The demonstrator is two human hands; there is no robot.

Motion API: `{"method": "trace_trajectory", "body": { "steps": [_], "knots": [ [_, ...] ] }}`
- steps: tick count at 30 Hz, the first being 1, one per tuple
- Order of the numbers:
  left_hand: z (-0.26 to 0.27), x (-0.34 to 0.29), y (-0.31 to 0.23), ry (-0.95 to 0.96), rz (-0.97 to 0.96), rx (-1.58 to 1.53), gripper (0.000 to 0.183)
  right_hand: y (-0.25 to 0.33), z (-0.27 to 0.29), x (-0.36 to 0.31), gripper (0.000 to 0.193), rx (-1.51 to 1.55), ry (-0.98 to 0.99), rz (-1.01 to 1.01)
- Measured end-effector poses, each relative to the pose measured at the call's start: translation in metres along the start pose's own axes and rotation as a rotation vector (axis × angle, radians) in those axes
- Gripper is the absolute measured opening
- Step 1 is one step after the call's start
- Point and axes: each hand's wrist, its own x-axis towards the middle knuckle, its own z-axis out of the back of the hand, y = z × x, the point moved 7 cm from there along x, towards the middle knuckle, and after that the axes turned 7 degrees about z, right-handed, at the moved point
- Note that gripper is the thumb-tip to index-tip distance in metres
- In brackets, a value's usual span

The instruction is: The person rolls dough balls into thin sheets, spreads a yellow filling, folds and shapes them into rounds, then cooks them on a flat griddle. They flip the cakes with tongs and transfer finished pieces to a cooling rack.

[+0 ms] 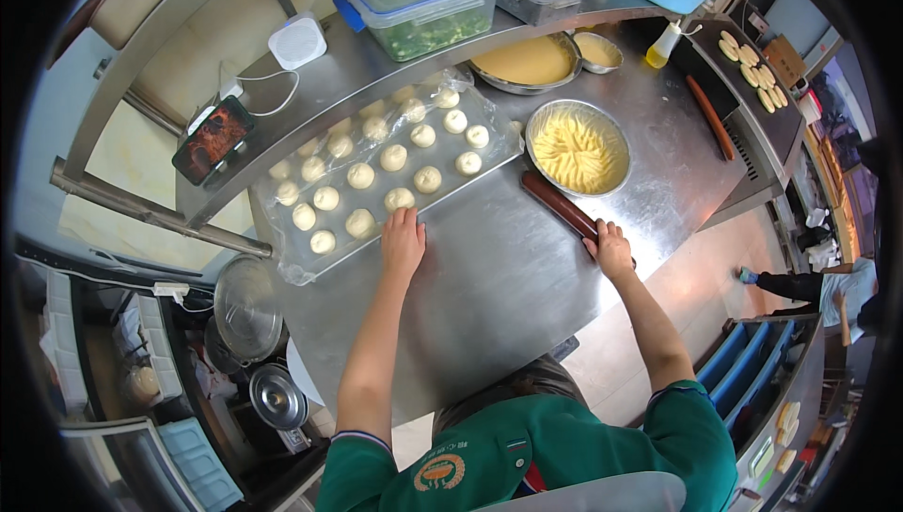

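Rows of pale round dough balls [360, 175] sit on a plastic-covered metal tray [451, 194] at the left of the steel table. My left hand [403, 241] reaches over the tray's near edge, its fingertips closed on one dough ball [399, 198] in the front row. My right hand [611, 247] is wrapped round the near end of a dark brown rolling pin [557, 204], which lies slanting on the table. Just beyond the pin stands a steel bowl [621, 173] of yellow filling [576, 150], with grooves across its surface.
Behind are a wide bowl of yellow batter [527, 61], a smaller bowl [599, 51] and an oil bottle [663, 45]. A second rolling pin [710, 115] lies right. The shelf above holds a lidded tub of greens [423, 28] and a phone [213, 140]. Another person [837, 294] stands far right.
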Motion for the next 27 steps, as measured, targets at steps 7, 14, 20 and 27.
{"method": "trace_trajectory", "body": {
  "steps": [7, 14, 20, 27],
  "knots": [
    [-0.025, 0.003, -0.008, 0.016, 0.074, 0.382, 0.024, -0.044, -0.003, 0.058, 0.063, 0.053, 0.013, -0.093],
    [0.001, -0.093, -0.033, 0.0, -0.031, 0.379, 0.028, -0.038, 0.04, 0.026, 0.049, 0.159, -0.42, 0.245],
    [0.026, -0.193, -0.065, 0.121, -0.001, 0.35, 0.027, -0.007, 0.032, 0.0, 0.031, 0.337, -0.251, 0.326],
    [0.101, -0.204, 0.045, -0.16, 0.588, -0.179, 0.064, 0.128, 0.109, 0.044, 0.068, 0.601, -0.311, 0.547]
  ]
}}
